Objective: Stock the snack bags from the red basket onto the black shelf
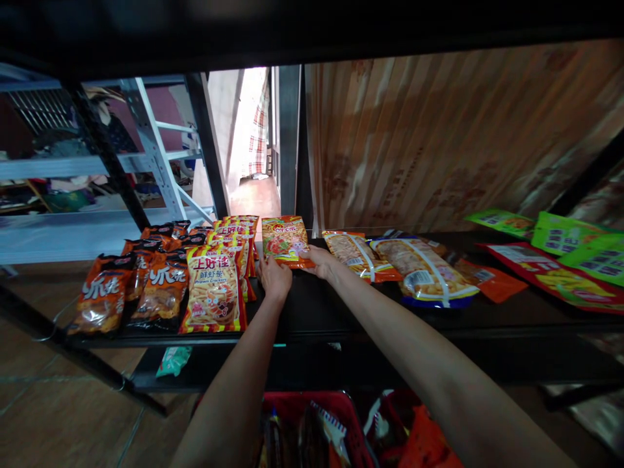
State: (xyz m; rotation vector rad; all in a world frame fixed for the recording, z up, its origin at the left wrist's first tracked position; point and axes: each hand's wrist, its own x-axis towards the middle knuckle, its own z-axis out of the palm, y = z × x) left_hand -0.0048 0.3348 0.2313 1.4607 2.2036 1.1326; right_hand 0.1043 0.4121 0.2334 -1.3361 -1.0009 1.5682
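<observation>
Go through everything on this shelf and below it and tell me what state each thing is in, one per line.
Left hand: on the shelf, fingers at the orange snack packet's near edge.
Right hand: at the same packet's right corner.
Orange snack packet: sealed, lying flat.
Prawn cracker bags: sealed, overlapping in a row.
Dark orange bags: sealed, overlapping in rows.
Clear-window bags: sealed, lying flat.
Green packets: flat.
Red basket: holds packets.
</observation>
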